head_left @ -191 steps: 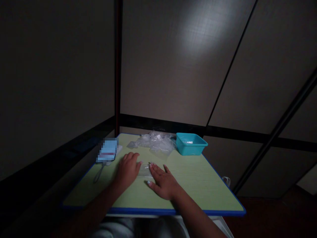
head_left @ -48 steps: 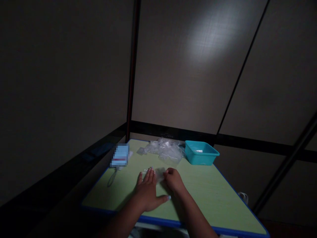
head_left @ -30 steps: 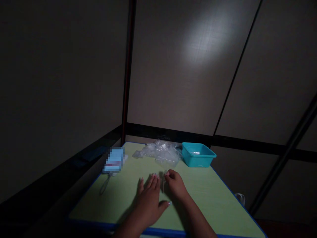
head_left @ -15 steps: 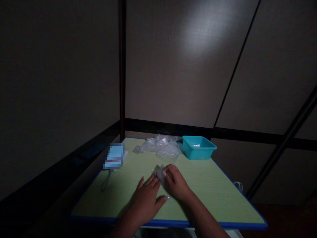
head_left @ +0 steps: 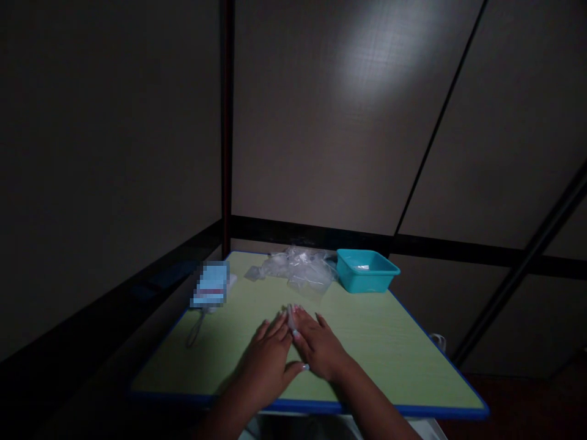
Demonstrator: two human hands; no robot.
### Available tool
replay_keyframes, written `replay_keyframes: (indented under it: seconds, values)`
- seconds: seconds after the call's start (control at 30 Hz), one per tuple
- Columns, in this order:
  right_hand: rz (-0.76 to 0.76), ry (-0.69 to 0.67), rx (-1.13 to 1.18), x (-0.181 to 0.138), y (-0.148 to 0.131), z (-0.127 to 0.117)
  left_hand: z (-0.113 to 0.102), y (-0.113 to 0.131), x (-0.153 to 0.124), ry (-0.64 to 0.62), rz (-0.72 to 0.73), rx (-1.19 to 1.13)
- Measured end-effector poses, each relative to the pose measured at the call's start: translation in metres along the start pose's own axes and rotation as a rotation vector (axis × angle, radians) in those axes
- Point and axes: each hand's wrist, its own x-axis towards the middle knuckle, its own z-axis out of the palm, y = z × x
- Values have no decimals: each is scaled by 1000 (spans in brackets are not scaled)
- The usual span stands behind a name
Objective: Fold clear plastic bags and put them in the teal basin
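Both my hands lie flat on the green table (head_left: 376,342), side by side, fingers stretched forward. My left hand (head_left: 266,360) and my right hand (head_left: 318,345) press down on a small clear plastic bag (head_left: 290,318). Only a sliver of the bag shows between my fingertips; the rest is hidden under my hands. The room is dim.
A heap of clear plastic bags (head_left: 298,272) lies at the table's far edge. A teal plastic tub (head_left: 365,270) stands to its right with something pale inside. A blurred blue card with a cord (head_left: 208,290) sits at the far left. Dark panelled walls close in behind.
My right hand had pinched and lifted the small bag's edge; now it lies flat over the bag beside my left hand. The camera view shifted slightly.
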Motion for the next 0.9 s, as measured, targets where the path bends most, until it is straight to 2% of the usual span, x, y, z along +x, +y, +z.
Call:
replay_keyframes:
  seconds: [0.23, 0.3, 0.4, 0.53, 0.67, 0.9]
  values:
    - [-14, -41, -81, -2, -7, -2, -15, -7, -7, 214, -102, 48]
    - [-24, -33, -83, -2, -8, -2, -16, -8, -8, 192, -52, 35]
    - [-32, -28, -82, -2, -8, -1, -14, -9, -9, 81, 30, 15]
    - [-23, -8, -73, -3, -7, -1, -9, -11, -11, -1, 16, 6]
    - [-81, 37, -32, 0, -9, -5, -7, -11, -10, 5, 2, 9]
    - [-135, -129, 50, 27, -11, -11, -9, -9, -9, 24, 17, 9]
